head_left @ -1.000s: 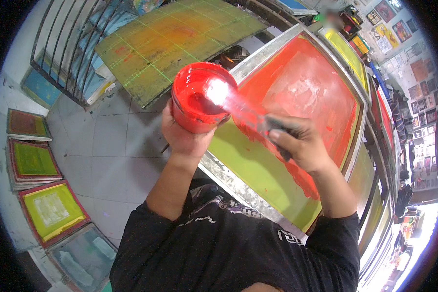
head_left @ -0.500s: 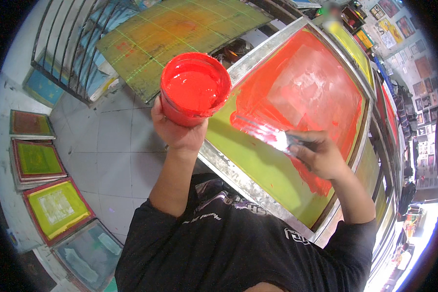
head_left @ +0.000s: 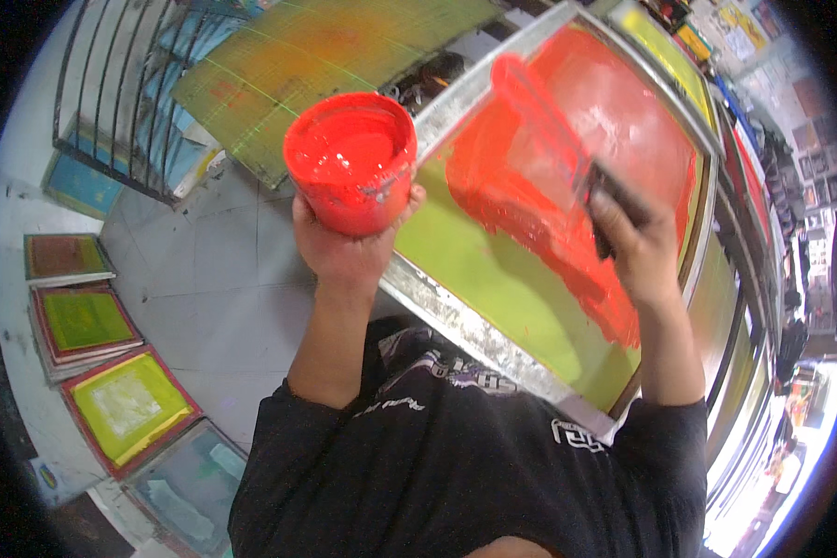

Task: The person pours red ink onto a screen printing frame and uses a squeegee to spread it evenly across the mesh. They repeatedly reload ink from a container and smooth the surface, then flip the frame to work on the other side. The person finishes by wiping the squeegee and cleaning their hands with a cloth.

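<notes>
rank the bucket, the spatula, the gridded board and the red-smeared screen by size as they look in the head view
1. Red-smeared screen
2. Gridded board, cut off by the top edge
3. Bucket and spatula, unranked: the spatula looks longer but thinner, and is blurred

The right hand (head_left: 637,237) has moved the scraper (head_left: 553,130) from the bucket (head_left: 355,203) across the screen (head_left: 465,323); blade now points away from the body.
</notes>
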Motion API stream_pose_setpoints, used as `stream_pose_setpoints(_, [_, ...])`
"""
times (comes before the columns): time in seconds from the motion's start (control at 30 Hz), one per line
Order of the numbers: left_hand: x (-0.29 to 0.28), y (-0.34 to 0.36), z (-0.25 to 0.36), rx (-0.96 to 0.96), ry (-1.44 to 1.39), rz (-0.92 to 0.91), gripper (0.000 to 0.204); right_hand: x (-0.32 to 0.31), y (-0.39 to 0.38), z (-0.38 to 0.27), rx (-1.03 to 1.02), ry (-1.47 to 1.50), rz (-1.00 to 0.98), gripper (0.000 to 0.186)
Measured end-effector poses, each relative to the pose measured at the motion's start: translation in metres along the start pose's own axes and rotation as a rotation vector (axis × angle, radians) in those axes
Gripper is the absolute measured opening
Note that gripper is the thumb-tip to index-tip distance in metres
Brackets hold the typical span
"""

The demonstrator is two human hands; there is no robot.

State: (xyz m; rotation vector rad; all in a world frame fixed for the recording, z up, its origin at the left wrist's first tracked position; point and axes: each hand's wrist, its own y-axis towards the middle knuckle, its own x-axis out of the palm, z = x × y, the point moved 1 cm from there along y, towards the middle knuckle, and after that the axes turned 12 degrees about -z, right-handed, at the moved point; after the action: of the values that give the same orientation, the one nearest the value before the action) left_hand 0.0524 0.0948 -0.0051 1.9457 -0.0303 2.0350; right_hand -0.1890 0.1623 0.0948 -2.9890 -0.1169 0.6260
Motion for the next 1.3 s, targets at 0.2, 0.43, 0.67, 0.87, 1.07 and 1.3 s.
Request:
stream_pose_setpoints(0.2, [-0.008,-0.014,0.009,-0.137,-0.006,-0.195,0.057,-0.004,-0.030,0.014,-0.081,-0.080,0.183,0.036])
stream_pose_setpoints(0.43, [-0.029,-0.062,-0.013,-0.344,-0.174,-0.235,0.059,0.016,-0.116,0.060,0.193,-0.030,0.359,0.028])
stream_pose_setpoints(0.67, [-0.030,-0.117,-0.028,-0.469,-0.233,-0.205,0.061,0.044,-0.202,0.070,0.273,-0.194,0.482,0.024])
stream_pose_setpoints(0.87, [-0.032,-0.131,-0.030,-0.475,-0.207,-0.227,0.061,0.056,-0.199,0.074,0.179,-0.242,0.579,0.025])
stream_pose_setpoints(1.07, [-0.024,-0.164,-0.037,-0.522,-0.234,-0.153,0.063,0.072,-0.229,0.065,0.202,-0.249,0.571,0.025])
stream_pose_setpoints(1.3, [-0.004,-0.237,-0.051,-0.598,-0.173,0.017,0.064,0.100,-0.292,0.070,0.129,-0.329,0.394,0.036])
